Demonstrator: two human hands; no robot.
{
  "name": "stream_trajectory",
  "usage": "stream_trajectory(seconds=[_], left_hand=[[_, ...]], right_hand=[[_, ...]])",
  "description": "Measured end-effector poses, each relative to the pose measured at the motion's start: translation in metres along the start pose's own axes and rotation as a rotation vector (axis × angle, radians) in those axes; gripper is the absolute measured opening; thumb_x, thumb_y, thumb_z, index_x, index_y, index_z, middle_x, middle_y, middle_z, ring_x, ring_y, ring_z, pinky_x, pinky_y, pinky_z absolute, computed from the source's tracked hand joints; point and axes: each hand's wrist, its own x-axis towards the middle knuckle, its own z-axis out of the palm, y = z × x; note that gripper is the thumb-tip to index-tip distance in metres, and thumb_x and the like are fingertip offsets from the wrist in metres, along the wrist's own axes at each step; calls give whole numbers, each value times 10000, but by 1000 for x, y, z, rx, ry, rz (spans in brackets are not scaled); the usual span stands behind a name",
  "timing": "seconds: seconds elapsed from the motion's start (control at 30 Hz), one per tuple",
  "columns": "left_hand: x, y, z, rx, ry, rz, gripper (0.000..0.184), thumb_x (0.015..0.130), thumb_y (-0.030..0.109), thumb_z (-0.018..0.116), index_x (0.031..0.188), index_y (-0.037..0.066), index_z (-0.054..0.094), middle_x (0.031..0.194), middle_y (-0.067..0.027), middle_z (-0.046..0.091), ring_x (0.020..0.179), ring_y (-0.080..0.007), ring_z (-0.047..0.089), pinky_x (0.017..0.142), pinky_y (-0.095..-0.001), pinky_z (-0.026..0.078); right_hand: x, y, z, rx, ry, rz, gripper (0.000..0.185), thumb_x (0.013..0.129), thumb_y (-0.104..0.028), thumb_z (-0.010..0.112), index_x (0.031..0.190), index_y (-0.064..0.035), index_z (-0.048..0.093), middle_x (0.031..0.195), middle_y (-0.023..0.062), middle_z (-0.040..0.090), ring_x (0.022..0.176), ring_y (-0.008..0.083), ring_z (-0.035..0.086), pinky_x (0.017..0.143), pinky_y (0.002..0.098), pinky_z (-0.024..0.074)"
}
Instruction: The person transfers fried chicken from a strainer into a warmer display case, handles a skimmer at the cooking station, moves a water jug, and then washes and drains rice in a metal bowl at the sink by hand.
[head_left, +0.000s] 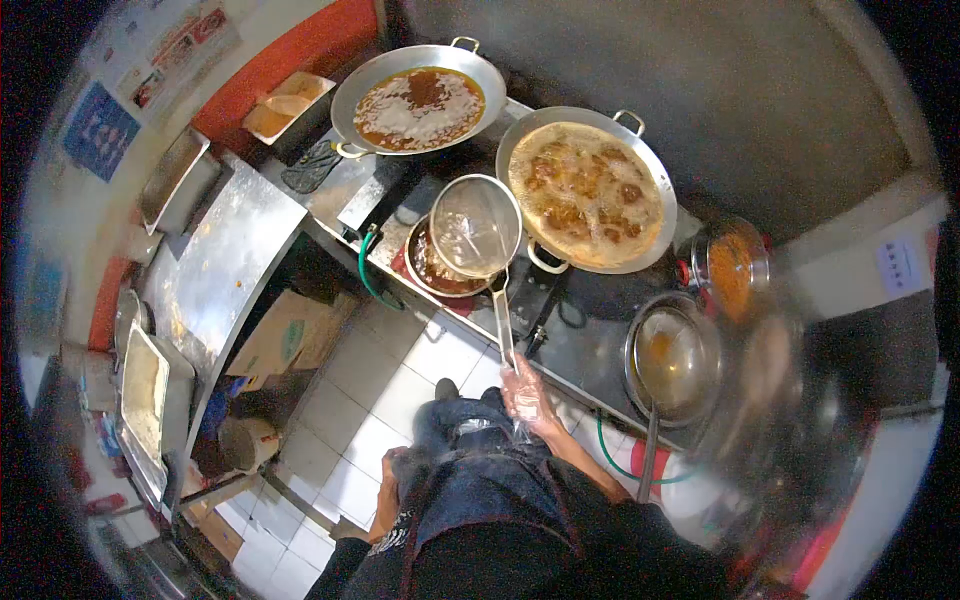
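My right hand (525, 395), in a clear plastic glove, is wrapped round the handle of a round mesh strainer (475, 225). The strainer is over a smaller pot (418, 262) of dark oil and partly hides it. Just right of the strainer, a wide pan (663, 215) holds foaming oil with several browned pieces frying in it. My left hand (388, 495) hangs low beside my thigh, apart from the cookware; its fingers are mostly hidden.
Another wide pan (345, 105) of brown oil stands at the back left. A metal bowl (690, 385) with a long-handled tool is to the right, near a container of orange crumbs (735, 265). A steel counter (235, 235) runs along the left, with cardboard (290, 335) below it.
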Motion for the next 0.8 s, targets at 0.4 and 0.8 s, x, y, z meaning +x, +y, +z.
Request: stream_trajectory(seconds=[0.4,0.8], left_hand=[[-27,21,42,-241,58,-38,148,931,150,544,923,23,619,820,-63,614,756,-170,606,689,-312,531],[6,-6,-17,706,-127,310,234,900,159,545,996,-26,651,887,-113,677,765,-206,640,738,-330,537]], right_hand=[[-72,-69,120,-206,137,43,417,999,-250,552,1401,-250,440,636,-76,361,416,40,307,349,197,237],[-50,-319,-19,-1419,1025,-849,533,966,-303,571,1416,-64,417,703,60,594,578,172,569,577,321,509]])
